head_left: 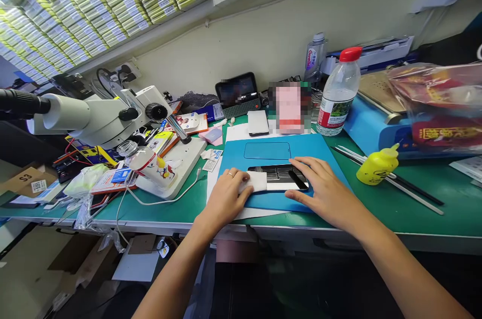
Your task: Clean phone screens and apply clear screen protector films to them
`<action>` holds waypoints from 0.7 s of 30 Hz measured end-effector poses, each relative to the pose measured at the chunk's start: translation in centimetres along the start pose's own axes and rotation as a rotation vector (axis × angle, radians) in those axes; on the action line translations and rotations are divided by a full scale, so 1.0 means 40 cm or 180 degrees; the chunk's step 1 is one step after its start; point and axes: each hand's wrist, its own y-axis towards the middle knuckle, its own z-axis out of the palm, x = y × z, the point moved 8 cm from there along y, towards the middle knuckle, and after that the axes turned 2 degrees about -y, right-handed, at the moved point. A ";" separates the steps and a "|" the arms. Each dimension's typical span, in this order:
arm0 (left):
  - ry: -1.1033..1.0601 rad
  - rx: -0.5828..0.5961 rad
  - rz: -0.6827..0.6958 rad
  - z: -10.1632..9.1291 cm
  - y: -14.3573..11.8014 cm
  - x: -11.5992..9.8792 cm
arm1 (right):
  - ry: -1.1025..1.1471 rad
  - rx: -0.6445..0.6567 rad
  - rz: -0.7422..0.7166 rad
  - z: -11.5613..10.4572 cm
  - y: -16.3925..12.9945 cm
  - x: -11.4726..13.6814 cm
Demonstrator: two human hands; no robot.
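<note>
On the blue mat (233, 158) at the front of the green bench (414, 193) lies an opened phone (280, 177), its long axis running left to right across the person's front, inner parts facing up, one short end under each hand; the left hand (226, 198) pinches a white wipe (253, 182) under its fingertips and presses it on the left end of the phone; the right hand (326, 191) lies flat and spread, gripping nothing, its fingers steadying the right end, where a dark strip sits; the step looks like wiping the open housing clean; the next stroke, I judge, calls for light pressure along the long axis while the right hand keeps the phone from sliding; a microscope (101, 118) stands to the left, a yellow squeeze bottle (376, 166) and a water bottle (339, 93) to the right
</note>
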 end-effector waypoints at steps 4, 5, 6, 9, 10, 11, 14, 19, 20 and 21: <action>-0.0077 0.0110 -0.0126 0.012 0.003 0.000 | 0.0059 0.0015 0.0024 0.002 0.002 -0.003; -0.0099 0.0075 -0.0113 0.011 0.001 -0.003 | 0.0085 0.0021 0.0033 0.003 0.002 -0.003; -0.0122 0.0031 -0.0092 0.009 -0.002 -0.005 | 0.0112 0.0027 0.0043 0.003 0.003 -0.003; -0.0197 -0.0094 0.0014 0.004 -0.008 -0.010 | 0.0174 0.0050 0.0077 0.004 0.005 -0.004; -0.0204 -0.0115 0.0056 0.004 -0.009 -0.012 | 0.0186 0.0056 0.0088 0.005 0.004 -0.004; -0.0197 -0.0127 0.0091 0.005 -0.009 -0.014 | 0.0195 0.0058 0.0097 0.005 0.004 -0.005; -0.0136 -0.0046 0.0135 0.015 -0.006 -0.019 | 0.0215 0.0080 0.0122 0.004 0.002 -0.004; -0.0075 0.0014 0.0156 0.015 -0.002 -0.032 | 0.0237 0.0096 0.0100 -0.001 0.003 0.002; -0.0071 -0.0013 0.0164 0.012 -0.003 -0.034 | 0.0240 0.0095 0.0093 -0.003 0.003 0.003; -0.0072 -0.0034 0.0167 0.008 -0.003 -0.035 | 0.0240 0.0098 0.0090 -0.003 0.004 0.004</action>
